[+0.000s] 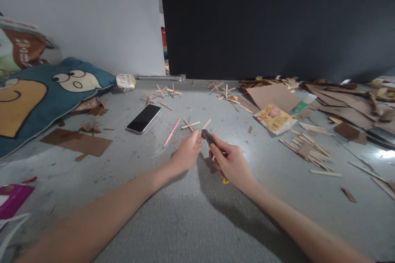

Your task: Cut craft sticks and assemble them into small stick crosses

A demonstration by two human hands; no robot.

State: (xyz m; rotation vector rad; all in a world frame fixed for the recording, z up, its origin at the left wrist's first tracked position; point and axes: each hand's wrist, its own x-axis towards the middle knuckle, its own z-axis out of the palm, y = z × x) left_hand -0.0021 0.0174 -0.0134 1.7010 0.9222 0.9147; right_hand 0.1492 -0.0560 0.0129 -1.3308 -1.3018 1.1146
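My left hand is closed in a pinch low over the grey table, on a thin wooden stick that slants out past the fingertips. In my right hand is a dark grey utility knife, its front end right against the stick by my left fingers. The blade is too small to make out. A yellow loop shows under the right hand. Just beyond the left hand lie crossed wooden sticks. To their left is a pink patterned pencil.
A phone lies left of the pencil. Crossed-stick pieces stand at the back. On the right are loose sticks, a yellow packet and cardboard scraps. A blue cushion and brown cardboard occupy the left.
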